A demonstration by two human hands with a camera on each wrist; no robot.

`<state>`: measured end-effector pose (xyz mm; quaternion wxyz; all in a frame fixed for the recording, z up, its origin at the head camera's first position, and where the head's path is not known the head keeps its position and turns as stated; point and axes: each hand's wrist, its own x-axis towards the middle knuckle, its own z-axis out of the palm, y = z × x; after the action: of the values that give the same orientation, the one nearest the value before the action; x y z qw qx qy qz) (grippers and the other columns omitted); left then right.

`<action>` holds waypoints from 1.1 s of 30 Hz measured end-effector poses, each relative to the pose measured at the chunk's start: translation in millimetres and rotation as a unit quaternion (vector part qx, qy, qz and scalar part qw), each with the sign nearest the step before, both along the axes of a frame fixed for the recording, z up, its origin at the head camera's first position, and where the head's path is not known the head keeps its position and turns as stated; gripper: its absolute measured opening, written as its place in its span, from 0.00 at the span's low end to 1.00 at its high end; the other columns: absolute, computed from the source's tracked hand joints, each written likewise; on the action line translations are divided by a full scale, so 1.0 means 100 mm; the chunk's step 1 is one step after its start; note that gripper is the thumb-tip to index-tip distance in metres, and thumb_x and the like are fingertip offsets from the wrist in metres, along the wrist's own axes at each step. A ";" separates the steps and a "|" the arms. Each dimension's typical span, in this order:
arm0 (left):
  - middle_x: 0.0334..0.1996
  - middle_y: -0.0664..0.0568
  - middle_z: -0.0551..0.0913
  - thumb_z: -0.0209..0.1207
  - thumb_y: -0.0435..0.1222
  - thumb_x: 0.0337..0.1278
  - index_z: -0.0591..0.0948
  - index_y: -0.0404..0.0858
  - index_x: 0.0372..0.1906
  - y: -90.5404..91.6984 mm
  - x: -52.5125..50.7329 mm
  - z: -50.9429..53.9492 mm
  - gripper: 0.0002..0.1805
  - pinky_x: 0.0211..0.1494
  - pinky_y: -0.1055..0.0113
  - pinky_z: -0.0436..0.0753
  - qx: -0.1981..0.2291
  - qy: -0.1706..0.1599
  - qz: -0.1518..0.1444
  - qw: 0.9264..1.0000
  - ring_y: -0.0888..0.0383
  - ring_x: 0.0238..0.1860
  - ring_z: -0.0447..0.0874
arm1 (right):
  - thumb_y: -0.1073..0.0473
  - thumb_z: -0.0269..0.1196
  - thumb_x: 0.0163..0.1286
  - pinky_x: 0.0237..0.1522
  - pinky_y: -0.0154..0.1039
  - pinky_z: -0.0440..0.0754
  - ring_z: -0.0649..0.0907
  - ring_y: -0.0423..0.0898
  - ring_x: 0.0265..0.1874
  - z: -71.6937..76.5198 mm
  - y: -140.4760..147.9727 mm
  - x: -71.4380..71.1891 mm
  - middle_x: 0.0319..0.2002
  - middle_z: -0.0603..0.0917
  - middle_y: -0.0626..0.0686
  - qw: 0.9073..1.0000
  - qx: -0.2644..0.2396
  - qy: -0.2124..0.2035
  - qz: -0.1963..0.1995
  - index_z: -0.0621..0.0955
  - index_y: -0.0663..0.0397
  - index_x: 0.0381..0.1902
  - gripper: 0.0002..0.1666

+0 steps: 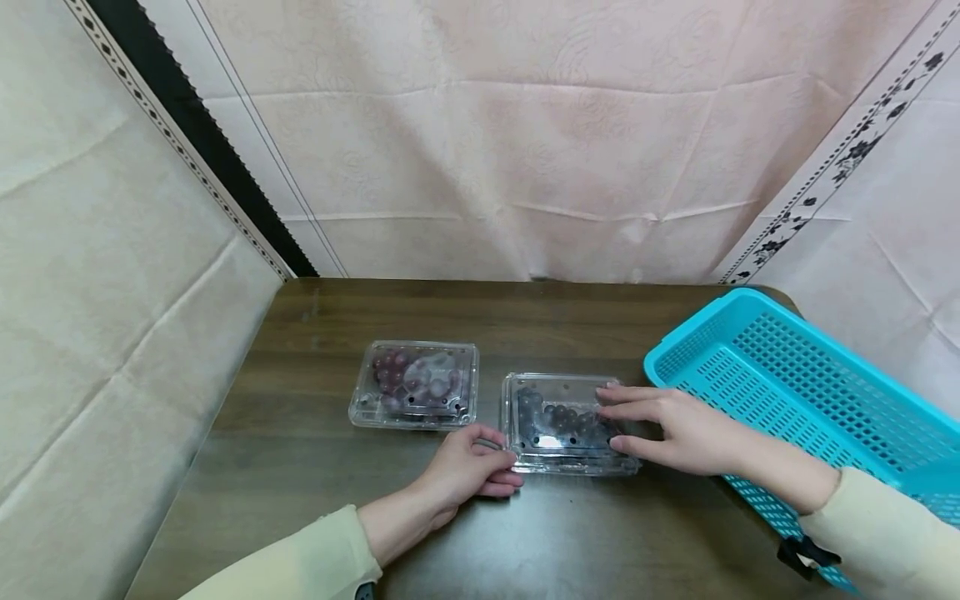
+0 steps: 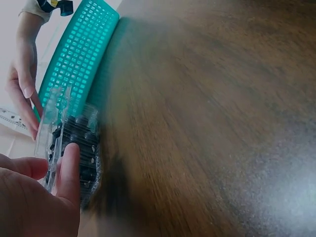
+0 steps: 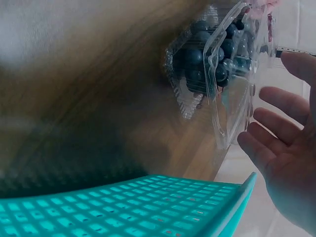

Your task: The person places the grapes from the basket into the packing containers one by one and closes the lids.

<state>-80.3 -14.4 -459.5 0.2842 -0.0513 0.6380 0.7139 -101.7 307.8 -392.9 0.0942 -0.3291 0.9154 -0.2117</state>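
Note:
A clear plastic clamshell box point(image 1: 551, 467) of dark round fruit point(image 2: 74, 133) lies on the table with its lid down. My left hand point(image 1: 476, 467) pinches the rim at the box's near left corner. In the left wrist view its thumb and a finger stand on either side of the rim. My right hand point(image 1: 667, 425) is over the box's right end, its fingers extended and spread across the lid. The right wrist view shows those fingers point(image 3: 279, 123) beside the lid; firm contact cannot be told. Just left is a second closed clamshell box point(image 1: 414, 419) with red grapes point(image 1: 390, 371).
A turquoise perforated plastic basket point(image 1: 847, 367) stands on the right of the wooden table point(image 1: 300, 467), close beside my right forearm. Pale cloth point(image 1: 480, 150) hangs behind the table and along both sides. A black strap piece point(image 1: 806, 554) is at my right cuff.

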 end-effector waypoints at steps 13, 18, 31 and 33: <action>0.44 0.34 0.86 0.62 0.23 0.67 0.72 0.27 0.55 0.06 0.01 -0.01 0.16 0.41 0.60 0.95 -0.003 0.003 0.016 1.000 0.48 0.36 0.94 | 0.47 0.67 0.79 0.62 0.55 0.88 0.82 0.50 0.68 0.03 0.04 0.44 0.70 0.82 0.47 0.993 -0.055 0.010 -0.104 0.77 0.43 0.76 0.31; 0.45 0.35 0.86 0.62 0.22 0.66 0.71 0.26 0.56 0.06 0.02 -0.01 0.17 0.41 0.60 0.95 -0.002 0.004 0.025 1.000 0.49 0.36 0.94 | 0.51 0.67 0.79 0.56 0.38 0.90 0.86 0.41 0.59 -0.02 0.11 0.60 0.63 0.86 0.45 0.984 -0.103 -0.024 -0.140 0.81 0.45 0.70 0.25; 0.44 0.35 0.85 0.60 0.21 0.65 0.71 0.26 0.58 0.09 0.02 0.01 0.19 0.41 0.62 0.95 -0.010 0.002 0.028 1.000 0.51 0.34 0.94 | 0.58 0.50 0.89 0.47 0.46 0.94 0.91 0.51 0.45 -0.44 0.35 0.71 0.48 0.89 0.65 0.900 -0.262 -0.305 -0.168 0.79 0.74 0.57 0.21; 0.43 0.35 0.85 0.60 0.21 0.65 0.72 0.27 0.58 0.10 0.02 0.01 0.19 0.41 0.61 0.95 -0.013 0.002 0.028 1.000 0.51 0.34 0.94 | 0.58 0.48 0.90 0.49 0.46 0.94 0.91 0.52 0.47 -0.50 0.36 0.69 0.50 0.87 0.68 0.882 -0.279 -0.338 -0.170 0.77 0.77 0.60 0.24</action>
<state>-78.5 -4.4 -458.6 0.2623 -0.0717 0.6458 0.7135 -33.0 343.9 -443.0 0.2649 -0.0892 0.7729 -0.5697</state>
